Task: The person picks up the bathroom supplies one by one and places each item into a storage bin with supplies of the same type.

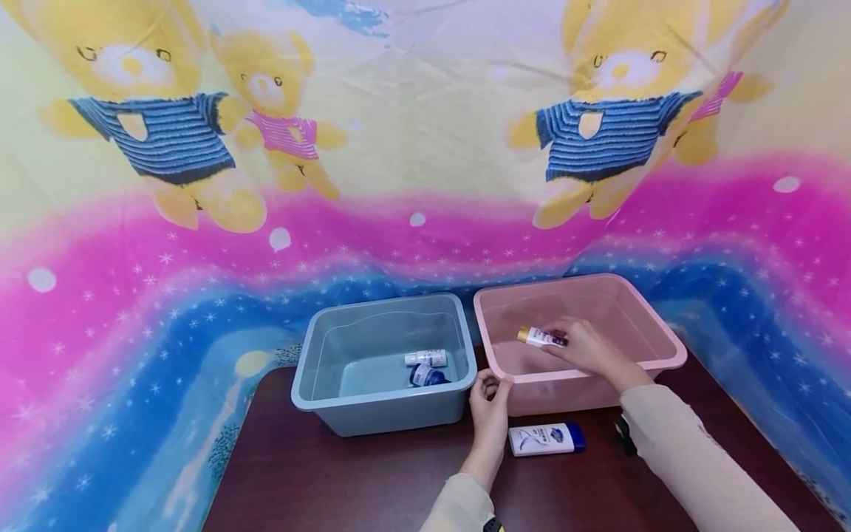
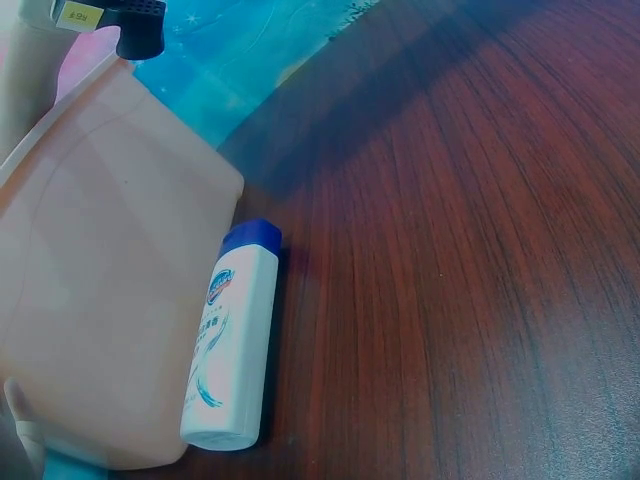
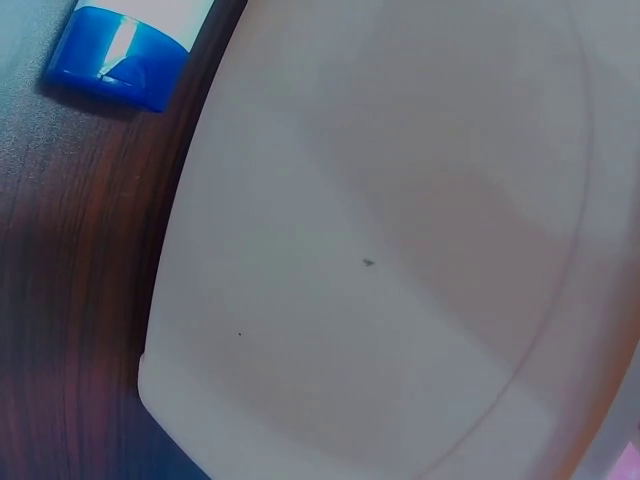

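In the head view my right hand (image 1: 581, 346) holds a small white tube-like container (image 1: 541, 338) with a gold cap and dark markings, over the inside of the pink basin (image 1: 565, 391). My left hand (image 1: 490, 403) grips the front-left corner of that basin's rim, its fingers curled. A white bottle (image 1: 541, 440) with a blue cap lies on the table just in front of the basin; the left wrist view also shows this bottle (image 2: 230, 340). The right wrist view catches only its blue cap (image 3: 115, 60) and the basin wall (image 3: 370, 220); the right hand is out of that frame.
Left of the pink basin stands a blue-grey basin (image 1: 385, 414). Inside it lie a small white bottle (image 1: 428, 357) and a dark blue bottle (image 1: 425, 375). Both basins rest on a dark wooden table (image 1: 299, 473), with a bear-printed cloth (image 1: 412, 148) hanging behind.
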`<state>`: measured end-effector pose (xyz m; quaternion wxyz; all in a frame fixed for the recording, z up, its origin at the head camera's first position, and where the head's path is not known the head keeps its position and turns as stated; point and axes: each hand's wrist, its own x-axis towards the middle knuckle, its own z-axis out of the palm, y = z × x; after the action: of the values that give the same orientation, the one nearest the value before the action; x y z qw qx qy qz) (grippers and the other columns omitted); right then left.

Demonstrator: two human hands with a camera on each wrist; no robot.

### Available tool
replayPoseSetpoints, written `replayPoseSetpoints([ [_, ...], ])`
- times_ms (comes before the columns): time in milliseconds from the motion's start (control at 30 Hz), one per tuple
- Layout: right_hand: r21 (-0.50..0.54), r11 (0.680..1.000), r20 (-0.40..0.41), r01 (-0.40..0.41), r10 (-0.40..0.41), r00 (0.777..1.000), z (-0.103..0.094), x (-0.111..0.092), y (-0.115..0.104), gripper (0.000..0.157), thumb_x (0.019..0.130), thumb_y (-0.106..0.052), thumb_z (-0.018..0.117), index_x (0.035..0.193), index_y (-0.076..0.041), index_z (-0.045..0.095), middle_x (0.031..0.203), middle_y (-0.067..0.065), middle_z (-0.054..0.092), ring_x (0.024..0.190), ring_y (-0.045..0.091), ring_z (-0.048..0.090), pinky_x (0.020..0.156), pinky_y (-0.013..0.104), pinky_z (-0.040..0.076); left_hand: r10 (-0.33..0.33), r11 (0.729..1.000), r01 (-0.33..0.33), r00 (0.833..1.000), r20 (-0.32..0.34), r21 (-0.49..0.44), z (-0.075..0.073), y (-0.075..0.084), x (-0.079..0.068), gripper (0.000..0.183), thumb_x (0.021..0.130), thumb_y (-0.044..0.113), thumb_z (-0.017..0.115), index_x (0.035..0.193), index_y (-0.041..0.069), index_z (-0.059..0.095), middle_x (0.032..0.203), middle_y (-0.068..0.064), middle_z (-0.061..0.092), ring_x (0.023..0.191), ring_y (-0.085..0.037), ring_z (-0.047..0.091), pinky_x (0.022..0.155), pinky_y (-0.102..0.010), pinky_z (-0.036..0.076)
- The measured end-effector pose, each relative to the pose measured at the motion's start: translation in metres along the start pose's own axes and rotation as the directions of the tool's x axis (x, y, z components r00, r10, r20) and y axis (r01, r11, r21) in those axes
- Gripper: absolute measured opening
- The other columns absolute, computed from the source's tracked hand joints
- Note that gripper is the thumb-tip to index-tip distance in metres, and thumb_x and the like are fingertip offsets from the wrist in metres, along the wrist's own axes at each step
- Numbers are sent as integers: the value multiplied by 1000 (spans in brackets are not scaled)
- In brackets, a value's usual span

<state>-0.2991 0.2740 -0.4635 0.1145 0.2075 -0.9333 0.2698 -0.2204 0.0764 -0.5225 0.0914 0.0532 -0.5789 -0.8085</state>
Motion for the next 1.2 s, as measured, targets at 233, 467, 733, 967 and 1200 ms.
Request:
replayPoseSetpoints([
  [233, 18, 1000, -3, -20, 20, 1000, -2, -1, 2, 28, 85, -9, 77, 111, 1, 71, 100, 12, 69, 84, 24, 65, 72, 42, 55, 9, 1000, -9, 1000, -2, -5, 1, -2, 0, 20, 85, 7, 71, 99, 1, 59, 89, 1, 58, 81, -15, 53, 72, -20, 44],
  [467, 17, 999, -53, 28, -27, 998, -3, -3, 1, 24, 89, -2, 70, 113, 3, 70, 102, 19, 69, 87, 31, 66, 77, 50, 54, 31, 999, -31, 999, -5, -22, 1, 0, -2, 20, 86, 6, 70, 100, -1, 58, 90, 0, 59, 81, -13, 53, 72, -19, 44],
  [733, 9, 1000, -81, 19, -18, 997, -3, -6, 1, 23, 90, -4, 71, 112, 1, 71, 97, 14, 69, 86, 28, 65, 78, 49, 54, -10, 999, 10, 1000, -2, -40, 2, 3, -2, 22, 84, 7, 70, 101, -1, 59, 91, -1, 57, 82, -14, 53, 74, -19, 45],
  [967, -12, 996, -196, 83, -84, 977, -4, -10, 0, 22, 86, 2, 73, 108, 0, 73, 93, 11, 70, 82, 26, 65, 72, 47, 53, -24, 998, 23, 1000, -10, -51, 3, 3, 0, 21, 83, 5, 70, 100, -1, 59, 88, -1, 57, 80, -12, 53, 72, -18, 45],
  [1200, -29, 996, -239, 80, -85, 967, -8, -20, -2, 22, 87, 0, 73, 109, -2, 73, 97, 12, 71, 85, 27, 66, 73, 49, 53, -17, 999, 17, 1000, -9, -45, 1, 3, 1, 21, 82, 4, 71, 99, 0, 59, 87, 0, 57, 80, -13, 52, 71, -18, 44],
])
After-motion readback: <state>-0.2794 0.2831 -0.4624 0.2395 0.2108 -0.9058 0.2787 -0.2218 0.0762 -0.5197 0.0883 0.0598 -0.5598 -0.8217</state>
